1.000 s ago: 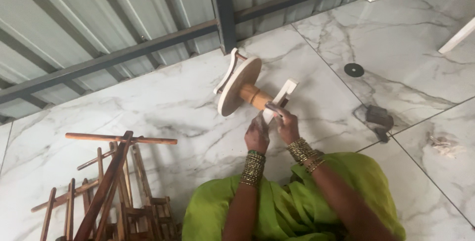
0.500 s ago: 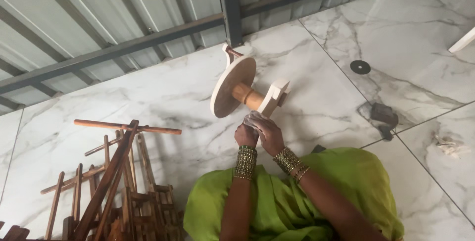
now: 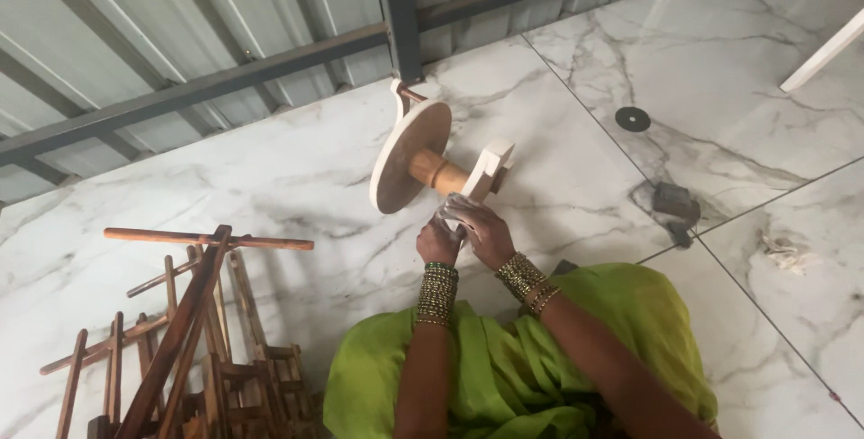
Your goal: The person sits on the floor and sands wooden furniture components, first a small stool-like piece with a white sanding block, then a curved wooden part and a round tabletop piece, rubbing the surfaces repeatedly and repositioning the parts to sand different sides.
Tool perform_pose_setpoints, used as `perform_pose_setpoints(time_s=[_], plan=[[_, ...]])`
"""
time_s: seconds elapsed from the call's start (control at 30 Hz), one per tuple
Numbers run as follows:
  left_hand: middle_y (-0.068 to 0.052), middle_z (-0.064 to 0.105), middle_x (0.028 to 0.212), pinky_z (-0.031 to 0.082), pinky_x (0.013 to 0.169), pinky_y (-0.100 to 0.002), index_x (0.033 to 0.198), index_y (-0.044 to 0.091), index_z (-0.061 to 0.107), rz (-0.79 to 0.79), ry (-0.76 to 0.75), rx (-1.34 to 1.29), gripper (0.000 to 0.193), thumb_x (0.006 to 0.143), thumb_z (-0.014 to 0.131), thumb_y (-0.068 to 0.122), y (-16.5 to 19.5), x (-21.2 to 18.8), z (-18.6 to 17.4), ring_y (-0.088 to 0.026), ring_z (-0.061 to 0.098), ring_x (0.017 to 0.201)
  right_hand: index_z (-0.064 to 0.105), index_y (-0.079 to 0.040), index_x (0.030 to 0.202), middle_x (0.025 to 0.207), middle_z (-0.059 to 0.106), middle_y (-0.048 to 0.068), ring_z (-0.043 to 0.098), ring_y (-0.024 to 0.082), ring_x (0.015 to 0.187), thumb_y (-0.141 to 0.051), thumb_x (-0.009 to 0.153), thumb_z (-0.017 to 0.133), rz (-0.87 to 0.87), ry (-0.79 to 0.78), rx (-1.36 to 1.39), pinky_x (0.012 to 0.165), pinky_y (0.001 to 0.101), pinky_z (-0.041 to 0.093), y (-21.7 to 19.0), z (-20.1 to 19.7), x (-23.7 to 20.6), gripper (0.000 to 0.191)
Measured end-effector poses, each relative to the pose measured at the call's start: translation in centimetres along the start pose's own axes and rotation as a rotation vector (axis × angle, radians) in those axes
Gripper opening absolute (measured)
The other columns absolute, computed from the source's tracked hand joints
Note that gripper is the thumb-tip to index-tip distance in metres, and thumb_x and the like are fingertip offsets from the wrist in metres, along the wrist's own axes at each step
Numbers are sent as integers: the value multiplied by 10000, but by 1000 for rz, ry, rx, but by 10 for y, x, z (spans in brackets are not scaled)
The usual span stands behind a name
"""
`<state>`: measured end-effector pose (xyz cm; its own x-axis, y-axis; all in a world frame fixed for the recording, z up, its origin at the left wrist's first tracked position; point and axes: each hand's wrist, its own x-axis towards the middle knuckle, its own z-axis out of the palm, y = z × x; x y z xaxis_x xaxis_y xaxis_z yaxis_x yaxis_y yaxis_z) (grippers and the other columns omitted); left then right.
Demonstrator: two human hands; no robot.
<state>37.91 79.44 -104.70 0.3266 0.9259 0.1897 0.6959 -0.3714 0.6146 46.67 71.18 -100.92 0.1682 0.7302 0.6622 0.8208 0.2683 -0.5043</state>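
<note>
Two hands meet just below the near end of a wooden reel (image 3: pixel 430 167); the left hand (image 3: pixel 437 243) is curled shut, knuckles up, and the right hand (image 3: pixel 483 228) lies against it with fingers folded over something pale, perhaps a wad of fibre, though what it is cannot be told; both hands are closed on it, pressed together. The right fingers touch or nearly touch the reel's small pale end block (image 3: pixel 489 171); which of the two cannot be told. The reel lies tilted on the marble floor (image 3: pixel 297 169); a turned brown spindle (image 3: pixel 436 171) joins the end block to a large pale disc (image 3: pixel 407 158), which stands on edge with a small handle (image 3: pixel 402 93) at its far rim. Each wrist carries stacked bangles (image 3: pixel 436 294), green and gold on the left, gold on the right; the forearms run back to a lap covered in bright green cloth (image 3: pixel 504 376). To the person's left, well apart from the hands, a heap of dark wooden frames (image 3: pixel 184 340) rests on the floor; to the right lie a small dark block (image 3: pixel 675 202) and a round black disc (image 3: pixel 633 118); beyond the reel stands a corrugated metal wall (image 3: pixel 162 34) with dark rails.
</note>
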Motion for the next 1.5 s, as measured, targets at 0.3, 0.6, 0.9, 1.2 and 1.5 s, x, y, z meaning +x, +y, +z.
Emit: perform_pose_setpoints(time_s=[0.3, 0.6, 0.9, 1.2, 1.5], plan=[[-118, 750, 830, 582, 710, -478, 1099, 176, 716, 28, 15, -18, 527, 693, 856, 482, 2, 4, 5, -350, 731, 775, 686, -83, 1277, 1383, 659, 114, 579, 282, 1355, 28, 922, 577, 6, 3, 9, 1186, 426, 428, 1, -4, 1, 387], [-124, 764, 870, 578, 680, -460, 1232, 204, 697, 24, -5, -12, 671, 704, 842, 593, 1, 1, 3, -336, 738, 758, 699, -104, 1268, 1391, 667, 102, 597, 257, 1348, 76, 905, 557, -26, -21, -136, 1172, 396, 451, 20, -5, 5, 428], [-119, 773, 882, 575, 727, -463, 1283, 277, 679, 13, -47, -101, 702, 674, 867, 570, 6, 0, -5, -327, 740, 804, 653, -78, 1318, 1340, 691, 110, 690, 283, 1223, 30, 1014, 497, 43, 303, 56, 1026, 366, 592, 47, -51, 52, 358], [-86, 780, 960, 573, 753, -463, 1310, 320, 661, 5, -81, -103, 696, 684, 869, 542, 6, 3, -4, -326, 744, 855, 666, -35, 1304, 1338, 685, 168, 668, 303, 1245, -1, 990, 543, 114, 135, 30, 1024, 379, 564, 79, -61, 59, 339], [-100, 628, 1359, 561, 836, -442, 1522, 170, 345, 215, 208, -106, 1073, 622, 894, 372, 14, -2, 0, -301, 666, 1076, 689, -99, 1297, 1370, 670, 157, 623, 298, 1313, 11, 971, 550, 70, 161, -120, 1123, 416, 493, 59, -51, 55, 371]])
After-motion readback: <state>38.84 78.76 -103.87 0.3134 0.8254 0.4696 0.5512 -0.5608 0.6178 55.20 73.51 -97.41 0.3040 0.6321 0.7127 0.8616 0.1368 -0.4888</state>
